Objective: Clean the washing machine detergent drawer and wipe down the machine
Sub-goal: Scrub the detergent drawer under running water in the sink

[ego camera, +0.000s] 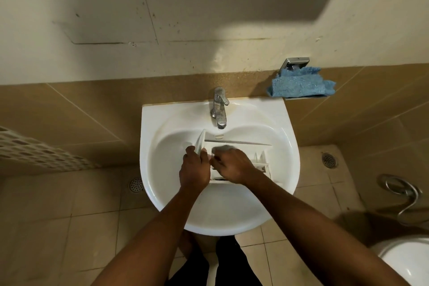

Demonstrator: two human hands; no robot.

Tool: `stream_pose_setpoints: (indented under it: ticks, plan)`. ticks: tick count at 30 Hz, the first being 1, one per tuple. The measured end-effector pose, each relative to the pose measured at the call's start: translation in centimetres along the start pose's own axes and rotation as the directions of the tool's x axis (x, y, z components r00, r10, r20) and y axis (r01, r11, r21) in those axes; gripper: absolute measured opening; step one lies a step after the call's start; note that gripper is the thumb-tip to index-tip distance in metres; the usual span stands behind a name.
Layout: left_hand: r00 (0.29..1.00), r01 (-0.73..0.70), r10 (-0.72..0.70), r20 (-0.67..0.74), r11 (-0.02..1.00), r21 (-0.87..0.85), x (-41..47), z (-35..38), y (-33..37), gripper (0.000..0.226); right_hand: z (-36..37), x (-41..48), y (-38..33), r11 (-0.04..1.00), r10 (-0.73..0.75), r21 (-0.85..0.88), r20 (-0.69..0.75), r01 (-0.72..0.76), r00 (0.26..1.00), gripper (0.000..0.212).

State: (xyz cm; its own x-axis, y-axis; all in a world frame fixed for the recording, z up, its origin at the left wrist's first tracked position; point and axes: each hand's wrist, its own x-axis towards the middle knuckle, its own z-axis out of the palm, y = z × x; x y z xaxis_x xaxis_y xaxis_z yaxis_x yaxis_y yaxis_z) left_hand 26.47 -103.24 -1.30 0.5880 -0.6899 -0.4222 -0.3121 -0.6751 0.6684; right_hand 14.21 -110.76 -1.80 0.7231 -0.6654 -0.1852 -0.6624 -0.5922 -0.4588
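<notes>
- A single view comes from a camera worn on the person's head as they stand at the sink (232, 211).
- It faces forward and steeply down, so the basin shows almost from above, with the tap (219, 109) at its far edge.
- It sits near: both forearms enter from the bottom edge, and the left hand (193, 169) and right hand (232, 166) meet at the drawer (246, 152) mid-frame.
- The wide lens also takes in the wall (185, 18) above and the floor (69, 216) on both sides.

Fingers (221, 149) of the right hand (232, 166), a blur in the detergent drawer (246, 150)
</notes>
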Motion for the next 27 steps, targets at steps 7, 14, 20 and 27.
stream_pose_setpoints:
  ticks: [7, 14, 20, 27]
  plan:
    - [1.000, -0.010, 0.010, 0.000, 1.000, 0.002, -0.4, -0.1, 0.2, 0.045, -3.4, -1.8, 5.4, 0.936, 0.153, -0.329, 0.071, -0.122, 0.986, 0.057]
    - [1.000, 0.009, -0.009, 0.007, 1.000, -0.004, -0.1, -0.1, 0.2, 0.046, -0.4, 1.5, -1.1, 0.980, 0.187, 0.062, 0.068, -0.192, 0.980, 0.048]
    - [1.000, 0.024, -0.024, 0.006, 0.999, -0.025, -0.1, -0.2, 0.1, 0.046, -2.0, -1.8, 3.3, 0.997, 0.071, 0.029, 0.046, -0.072, 0.996, 0.042]
    - [0.999, 0.034, -0.032, 0.021, 0.998, -0.056, 0.2, -0.1, -0.1, 0.046, -5.0, 3.9, 2.0, 0.362, 0.520, 0.856, 0.143, -0.369, 0.842, 0.024]
